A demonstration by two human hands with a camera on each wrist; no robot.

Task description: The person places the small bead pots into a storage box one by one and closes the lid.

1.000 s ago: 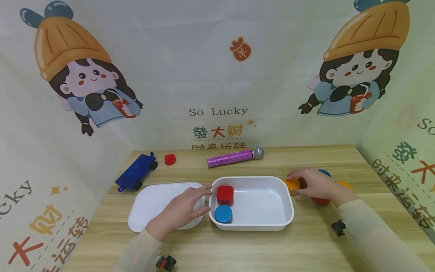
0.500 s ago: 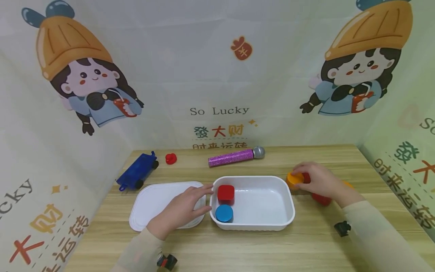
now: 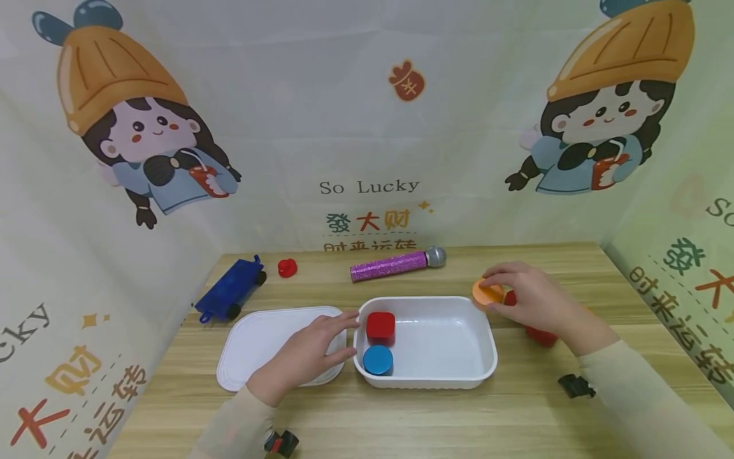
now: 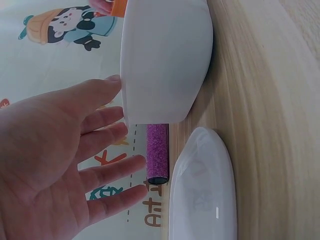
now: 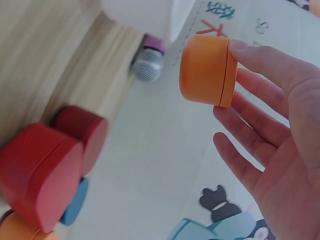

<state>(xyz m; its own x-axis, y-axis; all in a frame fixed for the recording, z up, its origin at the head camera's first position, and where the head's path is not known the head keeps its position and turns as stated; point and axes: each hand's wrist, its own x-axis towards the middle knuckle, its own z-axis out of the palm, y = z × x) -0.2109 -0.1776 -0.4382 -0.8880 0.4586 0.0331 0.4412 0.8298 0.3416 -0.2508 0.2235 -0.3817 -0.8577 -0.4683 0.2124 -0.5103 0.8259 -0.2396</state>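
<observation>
Blocks are going in: a red block (image 3: 380, 325) and a blue block (image 3: 377, 360) already sit in our white tray (image 3: 459, 376). Our right hand (image 3: 530, 299) pinches an orange block (image 3: 488, 292) above the tray's far right corner, several more wait on the table (image 3: 516, 421) beside it, and our left hand (image 3: 304, 357) rests flat, fingers straight, on the lid (image 3: 252, 344).

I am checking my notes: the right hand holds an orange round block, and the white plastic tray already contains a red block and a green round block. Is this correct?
Not quite: the head view shows the round block in the white plastic tray is blue, not green. The right hand does hold the orange round block, and the red block is inside.
</observation>
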